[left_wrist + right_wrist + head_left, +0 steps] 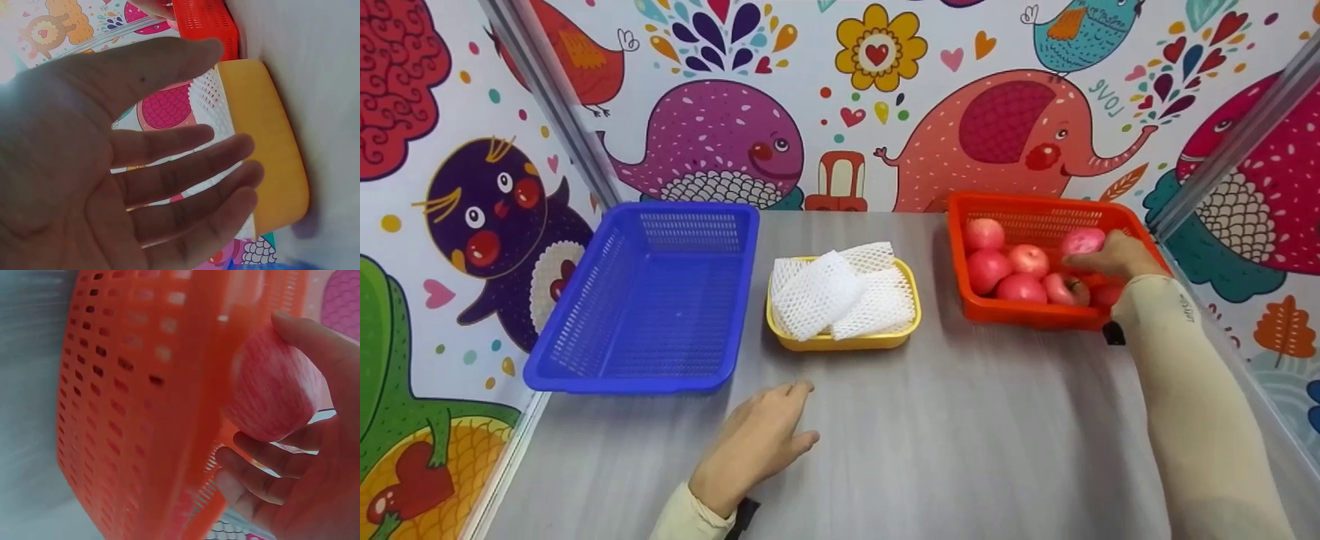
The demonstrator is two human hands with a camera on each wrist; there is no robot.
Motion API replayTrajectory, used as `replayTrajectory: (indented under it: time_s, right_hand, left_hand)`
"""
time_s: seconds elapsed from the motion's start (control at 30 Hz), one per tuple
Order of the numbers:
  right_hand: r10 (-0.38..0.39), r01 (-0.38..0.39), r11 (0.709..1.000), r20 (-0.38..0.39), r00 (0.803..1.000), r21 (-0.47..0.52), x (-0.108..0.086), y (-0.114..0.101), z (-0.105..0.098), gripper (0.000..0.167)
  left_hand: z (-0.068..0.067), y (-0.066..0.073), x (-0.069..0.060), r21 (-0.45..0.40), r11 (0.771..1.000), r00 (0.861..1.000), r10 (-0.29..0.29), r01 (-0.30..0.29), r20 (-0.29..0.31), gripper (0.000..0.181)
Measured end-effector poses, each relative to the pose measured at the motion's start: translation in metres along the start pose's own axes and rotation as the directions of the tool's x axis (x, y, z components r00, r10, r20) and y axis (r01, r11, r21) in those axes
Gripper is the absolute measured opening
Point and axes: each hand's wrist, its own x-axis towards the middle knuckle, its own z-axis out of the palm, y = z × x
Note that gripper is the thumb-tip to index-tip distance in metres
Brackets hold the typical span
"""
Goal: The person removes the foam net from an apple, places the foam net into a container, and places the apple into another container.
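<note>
My right hand (1117, 256) grips a red apple (1084, 241) at the right end of the red basket (1039, 311). In the right wrist view the thumb and fingers curl round that apple (275, 385), just above the basket's rim (191, 405). Several other apples (1024, 288) lie in the basket. My left hand (757, 439) hovers in front of the yellow basket (847, 343), its fingers loosely extended and holding nothing. White foam net sleeves (840, 296) are heaped in the yellow basket. The left wrist view shows the left palm (62, 169) facing the yellow basket (270, 152).
A large blue basket (660, 315) with nothing in it stands on the left of the grey table (930, 442). Printed panels with cartoon animals (720, 142) enclose the back and both sides, joined by metal corner posts (559, 97).
</note>
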Motion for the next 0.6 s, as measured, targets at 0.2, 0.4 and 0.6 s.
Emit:
replayTrajectory:
  time_s: [0.2,0.4,0.6]
  right_hand:
    - [0.197,-0.189,0.912,0.016,0.980,0.364,-0.038,0.000,0.006,0.123]
    - [0.148,-0.152,0.946,0.035,0.988,0.287,-0.052,0.006,0.000,0.130]
    - [0.084,-0.087,0.978,0.023,0.996,0.187,-0.030,0.022,-0.004,0.138]
  left_hand:
    - [0.006,0.007,-0.001,-0.020,1.000,0.999,0.020,-0.019,0.044,0.053]
    - [0.005,0.011,0.003,-0.027,0.998,0.998,0.053,-0.051,0.044,0.053]
    - [-0.001,0.011,0.007,-0.011,0.997,0.997,0.077,-0.077,0.004,0.053]
